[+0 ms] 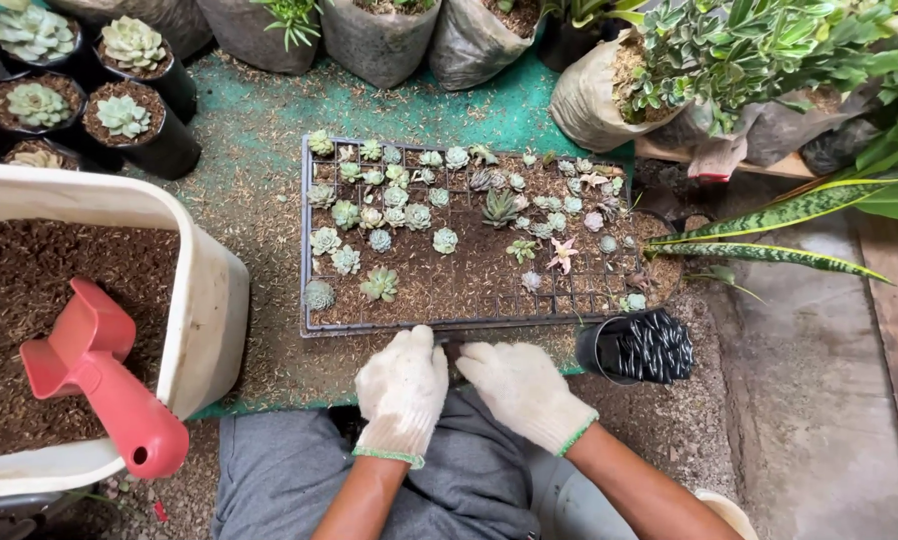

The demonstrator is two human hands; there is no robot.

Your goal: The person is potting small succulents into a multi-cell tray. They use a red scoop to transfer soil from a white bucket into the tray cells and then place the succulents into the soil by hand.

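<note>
Both gloved hands rest at the near edge of the black seedling tray point(314, 250) of small succulents on the green mat point(259, 130). The left hand point(402, 388) lies with fingers together, tips on the rim; the right hand point(522, 390) likewise, fingers loosely closed. An even grip on both sides would keep the tray level.

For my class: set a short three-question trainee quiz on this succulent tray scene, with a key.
1. True or false: both gloved hands, left hand and right hand, are at the near edge of the seedling tray.
2. Where does the red scoop lie?
3. The stack of black pots is: A left of the tray, B at its near right corner, C on it.

Key: 1 true; 2 in the white tub of soil mix; 3 B.
</note>
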